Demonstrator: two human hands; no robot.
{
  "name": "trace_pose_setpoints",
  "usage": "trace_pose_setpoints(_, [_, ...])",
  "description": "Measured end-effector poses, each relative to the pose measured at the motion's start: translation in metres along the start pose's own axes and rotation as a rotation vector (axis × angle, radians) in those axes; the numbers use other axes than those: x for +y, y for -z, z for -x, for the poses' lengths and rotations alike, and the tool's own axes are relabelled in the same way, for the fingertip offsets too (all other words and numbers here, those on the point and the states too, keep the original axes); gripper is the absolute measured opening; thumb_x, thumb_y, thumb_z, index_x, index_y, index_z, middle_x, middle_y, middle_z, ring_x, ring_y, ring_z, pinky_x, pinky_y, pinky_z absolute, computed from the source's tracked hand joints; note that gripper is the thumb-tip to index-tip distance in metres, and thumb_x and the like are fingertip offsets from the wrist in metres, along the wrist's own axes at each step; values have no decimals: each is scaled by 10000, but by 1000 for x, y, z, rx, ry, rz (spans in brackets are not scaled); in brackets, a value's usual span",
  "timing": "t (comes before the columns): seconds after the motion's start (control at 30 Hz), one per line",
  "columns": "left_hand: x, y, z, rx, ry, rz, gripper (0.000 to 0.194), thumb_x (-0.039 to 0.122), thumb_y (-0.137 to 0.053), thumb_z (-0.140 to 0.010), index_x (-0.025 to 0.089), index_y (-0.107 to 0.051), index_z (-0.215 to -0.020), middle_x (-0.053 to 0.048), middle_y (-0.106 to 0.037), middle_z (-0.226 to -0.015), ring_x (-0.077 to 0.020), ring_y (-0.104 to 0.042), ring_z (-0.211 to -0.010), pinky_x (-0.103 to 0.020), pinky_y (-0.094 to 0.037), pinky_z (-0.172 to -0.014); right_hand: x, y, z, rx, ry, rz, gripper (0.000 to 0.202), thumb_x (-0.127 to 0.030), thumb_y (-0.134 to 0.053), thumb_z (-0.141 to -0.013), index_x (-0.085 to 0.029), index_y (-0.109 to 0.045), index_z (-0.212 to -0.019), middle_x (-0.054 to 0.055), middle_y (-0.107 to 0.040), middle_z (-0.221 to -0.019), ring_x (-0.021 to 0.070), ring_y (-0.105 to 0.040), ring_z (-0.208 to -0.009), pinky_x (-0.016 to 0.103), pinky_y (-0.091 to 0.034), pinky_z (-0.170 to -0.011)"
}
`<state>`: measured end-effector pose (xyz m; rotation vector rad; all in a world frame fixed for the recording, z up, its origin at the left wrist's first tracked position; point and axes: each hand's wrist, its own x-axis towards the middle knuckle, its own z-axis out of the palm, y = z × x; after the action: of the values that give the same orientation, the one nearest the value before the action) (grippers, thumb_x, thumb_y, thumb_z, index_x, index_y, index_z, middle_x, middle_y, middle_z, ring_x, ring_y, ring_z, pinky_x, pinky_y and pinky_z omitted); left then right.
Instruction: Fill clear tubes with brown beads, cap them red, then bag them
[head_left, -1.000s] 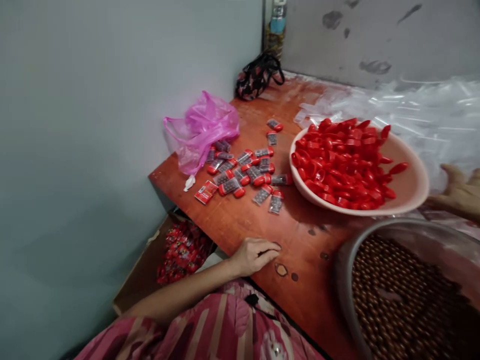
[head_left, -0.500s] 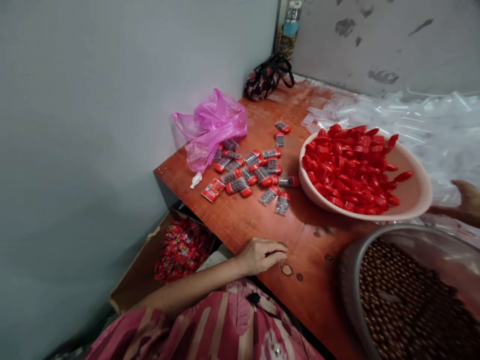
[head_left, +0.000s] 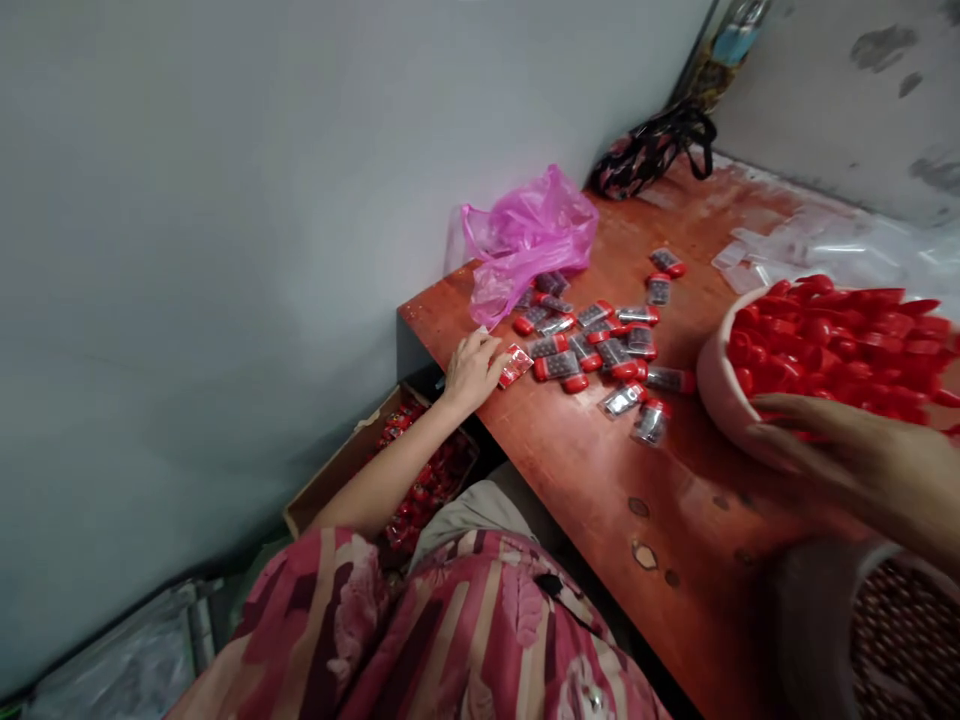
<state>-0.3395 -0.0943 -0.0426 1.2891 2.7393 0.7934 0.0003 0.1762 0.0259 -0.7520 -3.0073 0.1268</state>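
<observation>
My left hand (head_left: 472,374) lies at the table's left edge, its fingertips on the near side of a small red printed packet (head_left: 515,367); the fingers are bent and whether they grip it is unclear. Right of the packet lie several clear containers with red caps and dark balls inside (head_left: 556,366). Over the front rim of the pink bowl (head_left: 731,405), full of red caps (head_left: 840,345), my right hand (head_left: 862,460) is blurred, its fingers stretched to the left. Nothing shows in it.
A pink plastic bag (head_left: 534,235) and a dark patterned bag (head_left: 637,160) rest along the wall. Clear plastic pieces (head_left: 847,245) lie behind the bowl. A basin of brown balls (head_left: 806,620) stands front right. Below the table's edge, a cardboard box (head_left: 330,470) holds red packets.
The view has swung left. My left hand has moved from the table's front edge to the red packet. My right hand has come from the far right to the front of the pink bowl.
</observation>
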Motion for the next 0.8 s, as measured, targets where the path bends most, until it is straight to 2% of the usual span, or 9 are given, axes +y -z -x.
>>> trace_pose_setpoints(0.07, [-6,-1,-5,-99,57,-128,426,436,-547,-886,174,-614,-1216,-127,-626,-1206,-287,-558,-1133,-412,-432,-972,-61,-4,-32,-74,114,-46,353,-563,-433,-881,-377,-618,-1117,32,-734,-1068,256,-713,-830,378,-551,-673])
trace_pose_setpoints(0.13, [-6,-3,-7,-179,71,-168,418,456,-548,-878,199,-627,-1199,-120,-635,-1175,-290,-576,-1094,-404,-445,-928,-110,-10,-57,-179,220,-35,376,-475,-390,-919,-273,-637,-1118,73,-725,-1103,280,-707,-888,380,-537,-664])
trace_pose_setpoints(0.2, [-4,-3,-7,-228,74,-143,371,448,-556,-875,212,-653,-1145,-105,-647,-1120,-268,-595,-1054,-369,-453,-893,-146,-17,-77,-278,276,-17,357,-419,-417,-923,-232,-645,-1123,88,-728,-1080,278,-701,-879,352,-511,-643])
trace_pose_setpoints(0.3, [-5,-3,-5,-272,102,-72,358,444,-622,-832,211,-663,-1100,-89,-642,-1071,-240,-610,-1001,-326,-460,-847,-185,-34,-102,-321,304,-44,299,-389,-479,-908,-232,-664,-1082,90,-727,-1071,265,-688,-882,313,-472,-651])
trace_pose_setpoints(0.43, [-5,-2,6,-275,124,-34,354,457,-632,-826,209,-666,-1077,-89,-626,-1069,-247,-597,-1020,-346,-451,-865,-219,-56,-129,-268,233,-151,268,-339,-475,-918,-207,-678,-1035,99,-726,-1009,247,-668,-874,294,-434,-664])
trace_pose_setpoints(0.53, [-2,-2,13,-273,139,-47,350,463,-626,-830,206,-647,-1067,-94,-608,-1107,-269,-561,-1096,-377,-435,-901,-234,-68,-135,-225,147,-226,251,-315,-491,-915,-185,-688,-998,103,-704,-1014,241,-656,-902,294,-431,-706])
trace_pose_setpoints(0.63, [1,-1,18,-271,117,-47,323,429,-616,-843,215,-628,-1086,-96,-584,-1139,-277,-534,-1128,-397,-424,-918,-243,-73,-125,-204,77,-250,256,-341,-497,-917,-196,-692,-998,106,-682,-1042,249,-652,-923,305,-438,-714])
trace_pose_setpoints(0.8, [4,0,26,-294,81,-54,293,321,-543,-886,243,-617,-1158,-84,-596,-1152,-265,-531,-1097,-395,-419,-921,-260,-73,-102,-211,-36,-154,336,-378,-408,-949,-191,-664,-1060,162,-679,-1087,301,-667,-913,352,-452,-664])
